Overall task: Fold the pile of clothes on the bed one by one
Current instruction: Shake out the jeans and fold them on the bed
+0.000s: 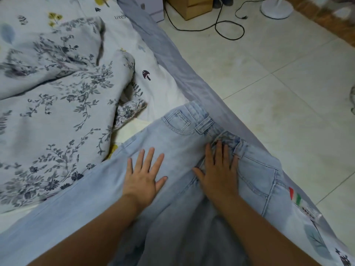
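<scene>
Setting: home bedroom. Evidence: a bed (159, 89) fills the frame from 12 through 9 to 6 o'clock, made up with a white sheet printed with leaves and a small mushroom, grey edge fabric running diagonally. A floral duvet (57, 96) lies rumpled at 9–10 o'clock. Pale floor tiles (278, 77) at 3 o'clock. At 12–1 o'clock: a cardboard box (194, 6), a loose black power cable (228, 25), and the round white base of a standing fan (276, 8). Household clutter, domestic bedding.
</scene>
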Tool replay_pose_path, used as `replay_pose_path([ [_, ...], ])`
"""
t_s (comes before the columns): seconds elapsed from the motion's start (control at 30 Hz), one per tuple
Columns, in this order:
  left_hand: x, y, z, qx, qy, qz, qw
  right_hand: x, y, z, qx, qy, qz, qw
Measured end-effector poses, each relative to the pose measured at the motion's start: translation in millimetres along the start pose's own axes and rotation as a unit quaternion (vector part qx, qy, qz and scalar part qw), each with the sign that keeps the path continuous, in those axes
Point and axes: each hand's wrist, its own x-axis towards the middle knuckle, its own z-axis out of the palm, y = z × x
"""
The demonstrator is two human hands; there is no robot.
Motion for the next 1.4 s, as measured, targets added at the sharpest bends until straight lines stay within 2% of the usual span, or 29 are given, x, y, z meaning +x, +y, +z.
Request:
replay_pose_path([
  [0.13, 6.3, -3.8, -6.1, -0.020, -0.054, 0.000, 0.998, 5.8, -4.3, -11.2, -0.001, -0.054, 0.018, 0.998],
  [0.23, -2.4, 1.7, -34.6, -0.083, -0.020, -0.007, 0.996, -2.0, -17.0, -38.2, 0.050, -0.051, 0.028, 0.997],
  [0.3, -18.5, 0.5, -52.4, -0.112, 0.038, -0.004, 0.993, -13.4, -28.2, -57.3, 0.087, 0.009, -0.003, 0.996],
  [0.37, -38.5, -4.4, -65.0, -0.150, 0.056, 0.017, 0.987, -28.3, -44.3, -72.6, 0.132, 0.038, -0.056, 0.989],
  [0.47, -71.6, -20.8, -78.2, -0.211, 0.061, 0.026, 0.975, -55.2, -73.1, -85.8, 0.147, 0.017, -0.115, 0.982],
  [0.6, -120.3, -58.1, -78.9, -0.229, 0.067, 0.005, 0.971, -88.8, -113.0, -82.5, 0.089, -0.034, -0.163, 0.982],
  [0.77, -190.6, -130.4, -50.6, -0.198, 0.057, -0.067, 0.976, -135.6, -177.3, -59.1, 0.013, -0.092, -0.230, 0.969],
  [0.97, -277.1, -230.3, 14.5, -0.098, 0.012, -0.222, 0.970, -182.9, -264.5, -17.9, -0.038, -0.105, -0.304, 0.946],
  [1.07, -311.8, -278.5, 49.5, -0.103, 0.009, -0.309, 0.945, -196.9, -300.9, 3.3, -0.033, -0.090, -0.305, 0.948],
  [1.17, -333.9, -317.7, 75.5, -0.174, 0.028, -0.379, 0.908, -199.8, -335.3, 21.6, -0.036, -0.070, -0.308, 0.948],
  [1.23, -342.1, -338.0, 89.2, -0.204, 0.018, -0.389, 0.898, -196.5, -356.9, 30.6, -0.033, -0.065, -0.313, 0.947],
  [1.3, -344.5, -354.8, 103.2, -0.174, -0.006, -0.350, 0.920, -192.0, -376.5, 38.0, -0.034, -0.053, -0.322, 0.945],
  [1.4, -339.8, -376.0, 112.8, -0.126, 0.025, -0.295, 0.947, -183.8, -404.0, 47.8, -0.048, -0.042, -0.335, 0.940],
])
